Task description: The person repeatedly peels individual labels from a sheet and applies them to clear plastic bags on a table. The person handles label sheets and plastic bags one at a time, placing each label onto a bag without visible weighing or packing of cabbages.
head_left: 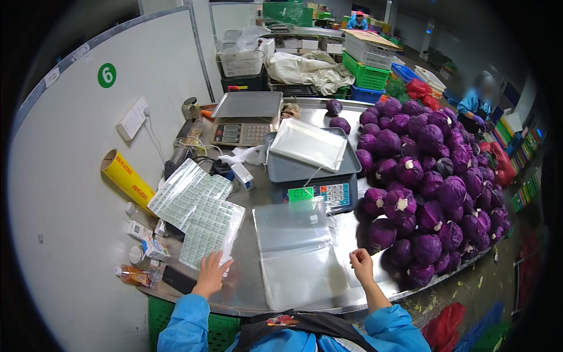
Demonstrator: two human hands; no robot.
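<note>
My left hand lies with fingers spread on the lower edge of a sheet of small printed labels. A second label sheet is partly under it. My right hand is raised over the metal table, right of a stack of clear plastic bags, its fingers pinched together; whatever they hold is too small to make out. One small white label sits on the upper part of the bags. Behind them stands a digital scale with another pack of clear bags on its tray.
Purple cabbages are heaped on the right. At the left lie a yellow roll, bottles and a black phone. A second scale stands behind. Stacked crates are farther back; a co-worker stands at far right.
</note>
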